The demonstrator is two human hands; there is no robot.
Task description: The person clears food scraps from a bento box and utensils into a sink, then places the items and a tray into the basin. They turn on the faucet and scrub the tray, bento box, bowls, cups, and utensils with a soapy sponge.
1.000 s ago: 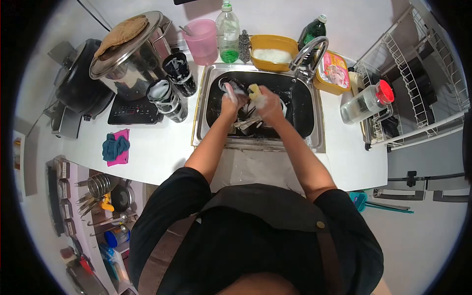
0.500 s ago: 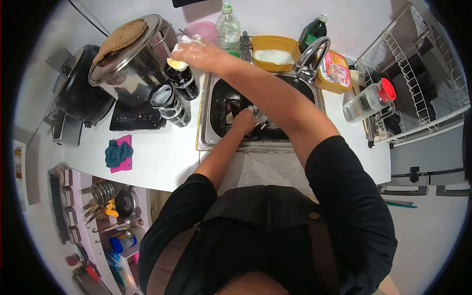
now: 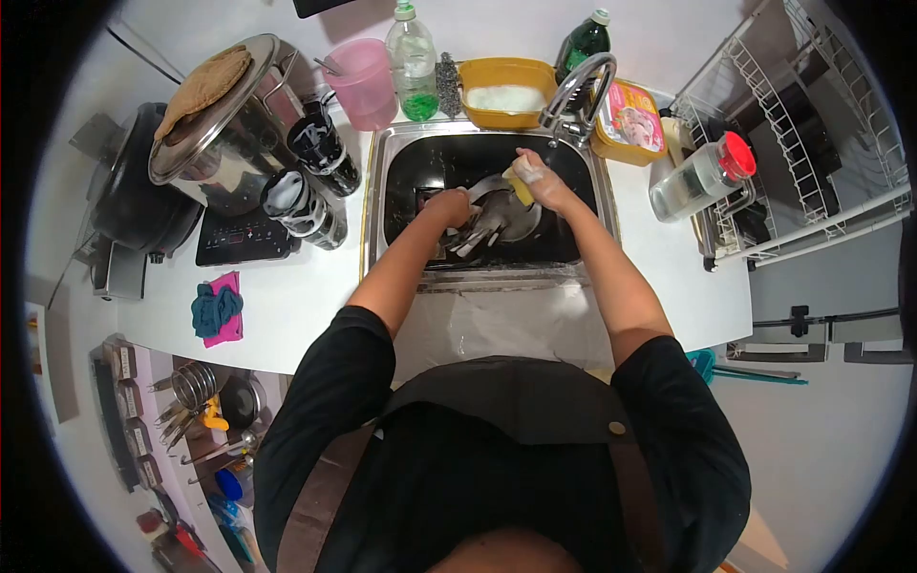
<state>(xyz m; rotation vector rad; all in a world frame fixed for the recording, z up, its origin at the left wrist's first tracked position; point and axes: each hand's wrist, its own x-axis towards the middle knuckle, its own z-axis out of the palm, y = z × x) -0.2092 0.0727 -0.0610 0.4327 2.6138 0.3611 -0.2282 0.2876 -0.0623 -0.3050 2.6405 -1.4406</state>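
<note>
Both of my hands are down in the black-lined sink [image 3: 406, 162]. My left hand [image 3: 447, 207] is closed at the left of a pile of dishes. A pale, shiny piece runs from its fingers towards the right; I cannot make out its kind. My right hand [image 3: 541, 181], with foam on it, grips a yellow sponge [image 3: 521, 189] above a round grey metal dish [image 3: 523, 222]. Several pieces of cutlery [image 3: 478, 237] lie between the hands, partly overlapping the dish.
Two dark glasses, one foamy [image 3: 304, 215] and one behind it [image 3: 325, 158], stand left of the sink. Behind it are a pink pitcher [image 3: 363, 81], a clear bottle [image 3: 413, 72], a yellow tub [image 3: 506, 113] and the faucet [image 3: 578, 105]. A red-lidded jar [image 3: 697, 181] lies right.
My right hand has come from the dark glasses at the left, across to the right side of the sink, still with the sponge. The view has shifted slightly; my left hand stays in the sink.
</note>
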